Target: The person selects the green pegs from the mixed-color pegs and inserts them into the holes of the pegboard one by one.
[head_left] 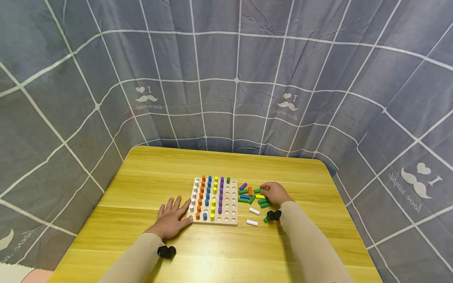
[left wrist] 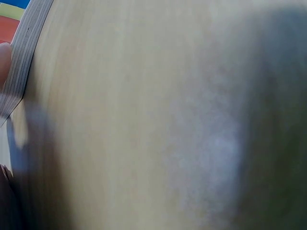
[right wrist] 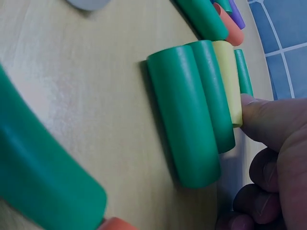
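Observation:
A wooden pegboard [head_left: 230,207] carries columns of white, orange, blue, yellow and purple pegs, with one green peg [head_left: 228,180] in its far row; bare holes show at its right. My left hand [head_left: 170,221] lies spread on the table, fingertips at the board's left edge and thumb at its near left corner. Thumb and fingers of my right hand [head_left: 277,193] pinch a green peg [right wrist: 243,72] lying at the far side of the loose pile. Beside the thumb lie a yellow peg [right wrist: 228,81] and two green pegs [right wrist: 184,115], side by side.
Between board and right hand lie more loose pegs, among them a purple peg [head_left: 243,186], an orange peg [head_left: 250,191] and two white pegs [head_left: 252,222]. A green peg [head_left: 266,219] lies under the right wrist. A grey curtain [head_left: 219,98] surrounds the wooden table [head_left: 212,255].

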Action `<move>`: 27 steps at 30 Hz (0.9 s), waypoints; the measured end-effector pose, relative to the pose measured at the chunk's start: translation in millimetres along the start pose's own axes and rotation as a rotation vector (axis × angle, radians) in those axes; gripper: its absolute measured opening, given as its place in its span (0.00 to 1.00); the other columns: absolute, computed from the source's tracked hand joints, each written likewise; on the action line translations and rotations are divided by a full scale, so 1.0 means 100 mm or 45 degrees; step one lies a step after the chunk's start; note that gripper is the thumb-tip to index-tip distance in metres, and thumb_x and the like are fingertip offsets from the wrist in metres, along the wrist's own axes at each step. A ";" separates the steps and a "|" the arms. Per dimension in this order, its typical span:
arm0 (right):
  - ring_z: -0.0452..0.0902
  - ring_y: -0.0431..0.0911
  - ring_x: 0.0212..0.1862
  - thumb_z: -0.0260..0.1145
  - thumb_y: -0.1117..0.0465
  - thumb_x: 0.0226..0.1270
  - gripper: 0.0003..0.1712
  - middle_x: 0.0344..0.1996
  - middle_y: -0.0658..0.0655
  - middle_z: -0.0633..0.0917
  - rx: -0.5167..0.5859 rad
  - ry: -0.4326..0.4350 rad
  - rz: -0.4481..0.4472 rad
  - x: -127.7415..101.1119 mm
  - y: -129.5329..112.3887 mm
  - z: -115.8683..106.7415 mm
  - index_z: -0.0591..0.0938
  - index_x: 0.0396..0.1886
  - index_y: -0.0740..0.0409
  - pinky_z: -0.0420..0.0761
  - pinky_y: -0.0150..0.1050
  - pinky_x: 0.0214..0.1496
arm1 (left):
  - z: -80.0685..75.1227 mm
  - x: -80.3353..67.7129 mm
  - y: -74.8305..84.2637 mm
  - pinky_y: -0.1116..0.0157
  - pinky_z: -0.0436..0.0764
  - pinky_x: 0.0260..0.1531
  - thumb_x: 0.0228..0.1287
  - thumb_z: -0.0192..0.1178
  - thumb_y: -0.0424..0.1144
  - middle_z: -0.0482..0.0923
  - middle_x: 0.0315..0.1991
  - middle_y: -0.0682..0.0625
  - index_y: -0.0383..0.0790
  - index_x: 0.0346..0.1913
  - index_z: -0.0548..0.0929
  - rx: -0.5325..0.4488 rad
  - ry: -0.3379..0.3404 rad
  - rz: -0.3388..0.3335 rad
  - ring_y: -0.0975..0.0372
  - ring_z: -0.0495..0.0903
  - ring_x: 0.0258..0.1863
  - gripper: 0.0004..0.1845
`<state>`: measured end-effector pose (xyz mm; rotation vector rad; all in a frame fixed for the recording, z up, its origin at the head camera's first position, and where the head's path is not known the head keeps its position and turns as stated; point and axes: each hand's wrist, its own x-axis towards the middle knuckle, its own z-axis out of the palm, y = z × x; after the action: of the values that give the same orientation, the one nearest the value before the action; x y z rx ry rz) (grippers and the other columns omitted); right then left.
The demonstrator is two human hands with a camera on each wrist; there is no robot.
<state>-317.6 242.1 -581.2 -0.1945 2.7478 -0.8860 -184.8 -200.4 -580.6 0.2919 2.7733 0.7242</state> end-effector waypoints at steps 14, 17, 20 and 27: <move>0.83 0.54 0.57 0.64 0.60 0.79 0.17 0.64 0.62 0.85 -0.015 -0.004 0.019 -0.02 -0.02 0.02 0.87 0.62 0.56 0.80 0.56 0.64 | -0.01 -0.01 0.02 0.30 0.31 0.77 0.78 0.50 0.67 0.40 0.86 0.32 0.53 0.86 0.55 -0.032 0.002 0.009 0.32 0.33 0.84 0.43; 0.83 0.54 0.56 0.64 0.60 0.79 0.17 0.63 0.62 0.86 -0.016 -0.001 0.017 -0.03 -0.04 0.02 0.87 0.61 0.57 0.81 0.56 0.63 | -0.02 0.00 0.02 0.30 0.31 0.77 0.78 0.48 0.68 0.38 0.86 0.34 0.53 0.86 0.53 0.001 -0.018 -0.010 0.34 0.32 0.85 0.43; 0.84 0.52 0.53 0.64 0.60 0.78 0.16 0.61 0.62 0.87 -0.019 0.009 0.012 -0.04 -0.05 0.02 0.87 0.61 0.57 0.82 0.55 0.61 | -0.01 0.00 0.01 0.30 0.32 0.77 0.78 0.48 0.69 0.38 0.86 0.35 0.54 0.86 0.53 0.009 -0.022 -0.017 0.34 0.32 0.85 0.43; 0.82 0.51 0.52 0.65 0.60 0.78 0.16 0.60 0.61 0.87 0.027 0.029 0.038 -0.05 -0.06 0.01 0.88 0.60 0.57 0.80 0.56 0.63 | -0.01 0.00 0.00 0.30 0.32 0.77 0.77 0.48 0.69 0.39 0.86 0.35 0.54 0.86 0.54 0.007 -0.013 -0.017 0.34 0.32 0.85 0.43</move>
<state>-312.4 238.0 -577.1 -0.1403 2.7534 -0.9149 -185.5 -201.0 -579.8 0.2776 2.7654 0.7103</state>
